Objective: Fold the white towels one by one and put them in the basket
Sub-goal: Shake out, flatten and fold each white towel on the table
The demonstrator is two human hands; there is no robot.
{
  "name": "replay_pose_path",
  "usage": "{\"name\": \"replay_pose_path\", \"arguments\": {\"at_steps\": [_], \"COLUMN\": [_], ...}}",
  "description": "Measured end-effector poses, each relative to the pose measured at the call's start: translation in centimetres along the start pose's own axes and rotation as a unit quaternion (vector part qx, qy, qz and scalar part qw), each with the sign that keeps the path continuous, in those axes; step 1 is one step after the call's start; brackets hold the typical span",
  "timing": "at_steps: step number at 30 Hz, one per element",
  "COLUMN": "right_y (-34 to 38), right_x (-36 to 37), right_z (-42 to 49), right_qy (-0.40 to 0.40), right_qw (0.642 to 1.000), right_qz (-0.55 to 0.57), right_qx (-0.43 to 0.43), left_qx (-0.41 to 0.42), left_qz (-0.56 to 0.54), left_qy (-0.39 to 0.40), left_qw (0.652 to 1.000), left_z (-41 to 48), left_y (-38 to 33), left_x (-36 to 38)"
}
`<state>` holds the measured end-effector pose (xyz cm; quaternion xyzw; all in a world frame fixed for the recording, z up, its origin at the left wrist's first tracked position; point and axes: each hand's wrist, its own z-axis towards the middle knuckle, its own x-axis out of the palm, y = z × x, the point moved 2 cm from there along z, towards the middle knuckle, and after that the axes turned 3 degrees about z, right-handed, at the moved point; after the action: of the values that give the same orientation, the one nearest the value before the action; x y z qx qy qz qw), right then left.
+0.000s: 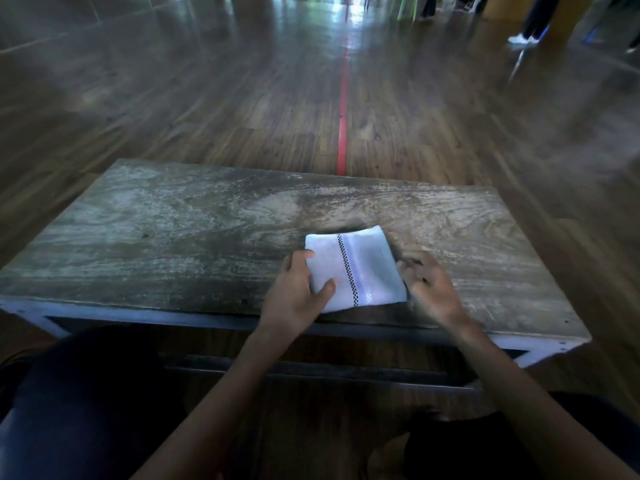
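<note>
- While both hands work at its sides, a folded white towel point(356, 268) lies flat on a worn wooden table point(173, 237), near the table's near edge and right of its middle.
- A thin black-and-white checked stripe runs down the towel from far to near, with a paler shiny band just to its right.
- The left hand point(298, 289) grips the towel's left edge: the thumb presses on top of the cloth near the near-left corner, and a fingertip rests on the upper left edge, so the cloth is pinched between them; the other fingers are curled under or behind and cannot be seen clearly.
- The right hand point(427, 285) is at the towel's right edge, its fingers bent and close together against the cloth; motion blur makes it impossible to tell whether they pinch the edge or only touch it.
- Both forearms reach in from the near side, bare.
- Dark trouser legs point(86, 393) show below the table's near edge.
- Beyond the table, a wooden floor point(207, 116) stretches away, with a red line point(343, 126) running from the table's far edge into the distance.
- At far right, someone's legs and a white shoe point(519, 39) are visible, blurred.
</note>
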<state>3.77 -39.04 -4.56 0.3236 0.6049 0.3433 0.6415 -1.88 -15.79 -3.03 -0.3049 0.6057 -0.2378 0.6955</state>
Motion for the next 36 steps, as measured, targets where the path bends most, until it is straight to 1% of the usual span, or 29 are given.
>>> {"name": "replay_pose_path", "arguments": {"at_steps": [2, 3, 5, 7, 8, 10, 12, 15, 19, 25, 30, 36], "right_y": [-1.7, -2.3, -3.2, -3.4, -3.5, -3.3, -2.9, -2.0, -1.7, -1.5, -1.5, -1.6], "right_x": [-0.6, -0.6, -0.2, 0.2, 0.3, 0.2, 0.2, 0.0, -0.2, -0.1, -0.1, -0.5], "right_z": [-1.7, -2.6, -3.9, -4.3, -4.2, -4.1, -4.0, -3.4, -2.4, -2.0, -1.8, -1.6], "right_qy": [-0.011, -0.013, -0.015, 0.002, 0.008, 0.010, 0.010, 0.016, 0.026, 0.023, 0.045, 0.082], "right_qw": [0.999, 0.998, 0.996, 0.993, 0.991, 0.990, 0.992, 0.993, 0.991, 0.991, 0.989, 0.988], "right_qz": [-0.021, -0.047, -0.080, -0.120, -0.134, -0.138, -0.117, -0.072, -0.051, -0.042, -0.071, -0.049], "right_qx": [0.047, 0.050, 0.031, 0.021, 0.022, 0.036, 0.049, 0.087, 0.118, 0.125, 0.121, 0.121], "left_qx": [0.061, 0.084, 0.122, 0.137, 0.135, 0.127, 0.118, 0.110, 0.108, 0.115, 0.113, 0.118], "left_qz": [0.075, 0.116, 0.177, 0.229, 0.257, 0.291, 0.305, 0.317, 0.313, 0.315, 0.307, 0.306], "left_qy": [-0.018, -0.018, -0.008, 0.023, 0.052, 0.103, 0.128, 0.112, 0.103, 0.084, 0.087, 0.080], "left_qw": [0.995, 0.989, 0.977, 0.964, 0.955, 0.943, 0.936, 0.935, 0.938, 0.939, 0.941, 0.941], "left_z": [0.1, 0.3, 1.2, 3.0, 4.0, 5.5, 6.1, 5.5, 5.2, 5.3, 5.3, 5.3], "left_y": [-1.3, -1.9, -3.1, -3.7, -3.7, -3.6, -2.9, -1.9, -1.7, -1.5, -1.7, -1.5], "left_x": [1.4, 2.2, 3.6, 4.8, 5.4, 6.5, 7.4, 8.4, 8.6, 8.7, 8.5, 8.6]}}
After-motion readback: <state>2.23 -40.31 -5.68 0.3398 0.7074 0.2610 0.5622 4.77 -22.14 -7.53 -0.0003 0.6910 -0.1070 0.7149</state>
